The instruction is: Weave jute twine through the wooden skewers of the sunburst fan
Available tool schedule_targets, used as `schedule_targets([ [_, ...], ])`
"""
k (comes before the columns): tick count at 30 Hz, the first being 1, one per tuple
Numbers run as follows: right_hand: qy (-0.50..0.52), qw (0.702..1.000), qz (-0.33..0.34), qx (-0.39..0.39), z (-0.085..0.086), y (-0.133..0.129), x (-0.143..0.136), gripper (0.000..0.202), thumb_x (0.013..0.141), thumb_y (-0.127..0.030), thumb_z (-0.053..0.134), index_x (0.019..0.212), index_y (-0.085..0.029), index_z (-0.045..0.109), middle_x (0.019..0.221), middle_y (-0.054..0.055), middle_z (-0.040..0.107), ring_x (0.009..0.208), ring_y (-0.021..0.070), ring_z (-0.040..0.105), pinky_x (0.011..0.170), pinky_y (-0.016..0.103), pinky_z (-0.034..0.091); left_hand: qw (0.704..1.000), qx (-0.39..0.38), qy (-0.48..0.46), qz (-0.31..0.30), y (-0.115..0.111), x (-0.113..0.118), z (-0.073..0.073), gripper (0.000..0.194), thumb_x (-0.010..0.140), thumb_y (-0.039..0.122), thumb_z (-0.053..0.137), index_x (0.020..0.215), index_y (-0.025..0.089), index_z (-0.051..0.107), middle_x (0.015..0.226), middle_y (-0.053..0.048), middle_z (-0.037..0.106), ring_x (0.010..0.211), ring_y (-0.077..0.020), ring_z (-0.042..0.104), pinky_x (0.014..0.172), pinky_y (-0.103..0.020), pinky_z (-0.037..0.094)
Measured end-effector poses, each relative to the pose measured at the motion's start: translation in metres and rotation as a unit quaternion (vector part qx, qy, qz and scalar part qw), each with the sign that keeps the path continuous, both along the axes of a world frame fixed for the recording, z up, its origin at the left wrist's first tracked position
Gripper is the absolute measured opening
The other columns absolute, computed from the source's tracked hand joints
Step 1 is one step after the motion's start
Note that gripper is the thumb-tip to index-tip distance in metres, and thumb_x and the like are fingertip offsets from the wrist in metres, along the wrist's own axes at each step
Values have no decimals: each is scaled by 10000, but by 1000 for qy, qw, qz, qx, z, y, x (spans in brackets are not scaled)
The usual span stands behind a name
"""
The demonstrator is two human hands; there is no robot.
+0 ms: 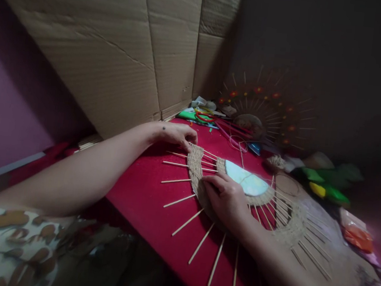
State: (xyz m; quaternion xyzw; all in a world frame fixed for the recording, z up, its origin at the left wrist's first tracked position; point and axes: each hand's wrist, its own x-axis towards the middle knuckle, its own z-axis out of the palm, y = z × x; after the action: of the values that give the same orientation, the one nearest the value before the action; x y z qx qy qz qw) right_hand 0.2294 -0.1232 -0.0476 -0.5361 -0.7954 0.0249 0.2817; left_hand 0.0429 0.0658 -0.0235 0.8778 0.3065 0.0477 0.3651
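A half-round fan of thin wooden sticks (182, 226) lies on the red-covered table, with a woven band of jute twine (195, 163) running across the sticks. At its centre sits a pale blue half-disc (246, 179) edged with twine. My left hand (178, 134) has its fingers curled at the band's far left end, pinching it. Over the band's middle lies my right hand (228, 198), its fingers bent and pressed together against the inner edge. Whatever strand is under those fingertips is hidden.
Tall cardboard (119, 41) stands behind my left arm. Red-handled scissors (205, 116), a twine ball (275, 161) and coloured packets (358, 235) lie around the table. A flower-trimmed stick fan (249, 121) leans at the dark back. The table's front edge runs below the sticks.
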Motion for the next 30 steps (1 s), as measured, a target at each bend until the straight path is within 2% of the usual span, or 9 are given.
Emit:
schedule_targets([
  [3,-17,999,5,35,-4,-1,0,181,859,-165,539,843,-174,720,759,58,661,689,166,619,626,253,471,1000,-10,-9,-11,1,0,0,387,688,333,644,1008,117,614,890,-43,619,795,-153,523,709,-244,391],
  [8,-74,987,26,138,-8,-2,-1,204,861,-153,521,787,-150,712,708,62,632,669,153,594,600,230,440,999,-30,-25,-28,4,-6,2,348,732,301,600,1023,111,616,922,-62,636,830,-154,549,759,-249,413],
  [14,-117,974,36,192,-5,-6,-3,233,877,-160,511,744,-151,702,679,59,613,657,146,553,583,231,394,998,-44,-37,-31,7,-10,2,331,725,263,590,1018,115,626,929,-59,653,835,-151,566,775,-246,426],
  [18,-140,968,42,204,-3,-7,-5,241,872,-170,528,692,-146,686,642,50,584,622,153,507,565,258,362,999,-24,-35,-4,9,-7,-1,273,721,259,590,954,123,637,870,-41,657,778,-137,562,737,-240,426],
  [24,-141,970,53,193,-4,-7,-6,232,875,-155,518,717,-137,687,650,54,585,637,156,498,581,263,360,1000,5,-27,-7,9,-2,-2,200,695,289,616,810,128,645,773,-19,644,718,-138,547,682,-240,411],
  [30,-144,969,49,192,-4,-8,-4,250,884,-167,501,719,-143,687,651,52,588,629,155,506,570,264,359,1000,17,-16,-12,5,-2,3,203,716,278,603,828,117,655,781,-31,650,726,-136,542,672,-238,400],
])
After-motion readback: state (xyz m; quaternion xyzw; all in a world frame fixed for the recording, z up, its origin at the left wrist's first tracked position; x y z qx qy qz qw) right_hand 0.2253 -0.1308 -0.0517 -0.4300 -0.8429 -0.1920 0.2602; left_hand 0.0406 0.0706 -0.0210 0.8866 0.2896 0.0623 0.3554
